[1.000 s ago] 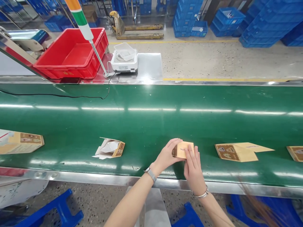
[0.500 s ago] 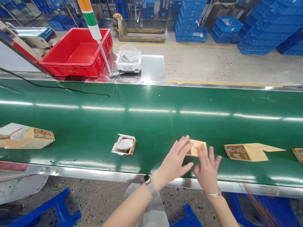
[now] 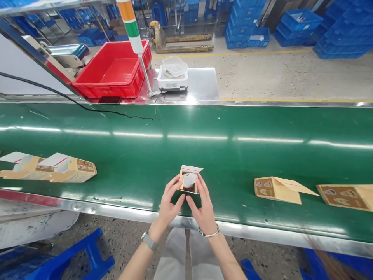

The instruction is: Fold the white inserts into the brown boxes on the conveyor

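A small cardboard box point(image 3: 183, 190) stands open on the green belt in front of me. A pale packet point(image 3: 190, 180) fills most of its opening, and its white flap point(image 3: 192, 169) sticks up at the far side. My left hand point(image 3: 171, 197) holds the left wall with bent fingers. On the opposite side, my right hand point(image 3: 204, 202) has its fingers along the right wall. Both thumbs point toward each other at the near side. The hands are closed around the box, one on each side.
Printed tan boxes with raised flaps lie left point(image 3: 74, 171) and right point(image 3: 276, 189) on the green conveyor belt point(image 3: 204, 120). Past its far edge stand a red bin point(image 3: 112, 72), a signal light pole point(image 3: 136, 39) and a white scale point(image 3: 172, 79). A black cable point(image 3: 122, 114) trails over the belt.
My hands have left the tan box on the right and moved left to the open box, which they now hold from both sides. The view has shifted too.
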`<state>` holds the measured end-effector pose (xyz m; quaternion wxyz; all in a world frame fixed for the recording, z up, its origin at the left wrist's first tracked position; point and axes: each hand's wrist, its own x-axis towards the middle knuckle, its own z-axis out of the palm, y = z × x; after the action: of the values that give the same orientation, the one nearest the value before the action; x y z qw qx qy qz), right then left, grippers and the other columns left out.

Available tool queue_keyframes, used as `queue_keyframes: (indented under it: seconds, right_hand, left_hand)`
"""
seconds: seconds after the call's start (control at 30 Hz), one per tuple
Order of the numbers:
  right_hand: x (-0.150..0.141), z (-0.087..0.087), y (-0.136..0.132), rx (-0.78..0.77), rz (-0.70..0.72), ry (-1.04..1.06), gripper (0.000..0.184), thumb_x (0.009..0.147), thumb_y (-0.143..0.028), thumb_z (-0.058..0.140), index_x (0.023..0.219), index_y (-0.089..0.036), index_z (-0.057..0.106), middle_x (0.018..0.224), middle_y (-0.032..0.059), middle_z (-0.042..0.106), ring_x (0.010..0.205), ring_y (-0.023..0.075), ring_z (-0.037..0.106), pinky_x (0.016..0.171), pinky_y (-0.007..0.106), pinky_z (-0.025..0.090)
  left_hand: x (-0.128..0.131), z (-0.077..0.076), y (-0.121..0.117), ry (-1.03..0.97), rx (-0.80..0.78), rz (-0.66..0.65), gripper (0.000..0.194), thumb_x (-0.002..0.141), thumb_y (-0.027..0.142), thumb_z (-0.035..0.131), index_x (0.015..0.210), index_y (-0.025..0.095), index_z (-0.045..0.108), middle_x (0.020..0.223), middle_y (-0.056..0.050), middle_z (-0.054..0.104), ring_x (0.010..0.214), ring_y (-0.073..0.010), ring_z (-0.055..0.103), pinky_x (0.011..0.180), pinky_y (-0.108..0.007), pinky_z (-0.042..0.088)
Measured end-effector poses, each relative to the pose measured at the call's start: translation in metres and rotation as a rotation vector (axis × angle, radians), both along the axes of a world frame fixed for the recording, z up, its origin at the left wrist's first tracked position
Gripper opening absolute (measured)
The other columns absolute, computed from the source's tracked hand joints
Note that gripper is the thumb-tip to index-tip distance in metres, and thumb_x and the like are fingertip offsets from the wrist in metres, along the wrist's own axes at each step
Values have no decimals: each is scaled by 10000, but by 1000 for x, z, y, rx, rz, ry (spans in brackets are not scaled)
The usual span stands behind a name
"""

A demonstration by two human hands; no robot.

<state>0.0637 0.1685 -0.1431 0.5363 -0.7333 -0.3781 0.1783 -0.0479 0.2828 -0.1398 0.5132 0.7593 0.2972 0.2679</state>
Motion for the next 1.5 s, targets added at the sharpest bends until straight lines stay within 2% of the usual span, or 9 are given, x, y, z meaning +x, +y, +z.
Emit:
queue_keyframes:
  seconds: [0.13,0.3,0.4,0.53,0.67,0.97,1.07,1.23,1.5]
  right_hand:
    - [15,-11,-6,-13,-25,-92,417,962,-351,608,1379,-378,599,1531,81,473,1281,282,581,978,476,556]
    - [25,-9,-6,27,-161,-57,218,929,-386,645,1065,-281,780,1390,103,571,1282,310,562,1036,525,492]
    - [20,-1,0,49,-274,143,315,935,-404,616,1193,-257,718,1453,113,527,1333,301,528,1078,501,473]
    - [22,9,5,40,-372,498,772,903,-461,630,1575,-309,280,1583,110,417,1372,280,507,1083,468,474]
    - [33,7,4,-39,-410,647,691,856,-542,645,1441,-210,487,1472,145,540,1188,287,628,988,436,525]
    - [55,0,-3,-9,-439,591,578,769,-486,705,1247,-191,567,1301,131,636,1022,254,660,873,398,551]
    - [61,0,-6,1,-456,626,586,761,-464,702,1258,-186,566,1294,138,644,1075,275,656,897,415,555]
    - [78,9,-27,17,-245,509,754,826,-463,711,1483,-247,411,1517,155,495,1305,283,568,994,425,550]
    - [126,14,-66,-114,146,-108,573,844,-406,771,1379,-305,596,1486,94,556,1357,278,558,1120,460,497]
  left_hand:
    - [11,-3,3,59,69,-86,272,934,349,633,1190,289,705,1602,-100,424,1475,-295,425,1198,-527,368]
    - [30,0,-2,-12,-104,-135,241,962,405,574,1044,238,729,1559,-116,463,1478,-304,404,1235,-536,290]
    - [45,1,-10,-113,-342,9,403,924,386,643,1302,268,565,1421,-116,546,1392,-254,487,1181,-459,379]
    - [65,2,-12,-128,-542,47,704,803,309,764,1417,296,422,1292,-69,579,1279,-224,546,1099,-393,436]
    - [78,7,-9,-25,-545,10,422,727,266,791,1122,232,650,1288,-68,563,1236,-248,553,1006,-348,461]
    - [99,4,-26,-17,-584,22,390,702,123,685,1070,242,638,1184,-46,624,1179,-253,582,996,-375,460]
    - [100,6,-27,7,-514,-36,392,776,182,674,1157,258,625,1264,-61,614,1250,-269,550,1039,-419,456]
    - [92,19,-15,-11,-251,-366,967,658,278,877,1489,303,383,1557,-116,444,1416,-315,458,1162,-503,397]
    - [102,10,0,-15,285,-517,473,778,389,820,1191,241,643,1311,-106,707,1303,-301,616,1094,-500,470]
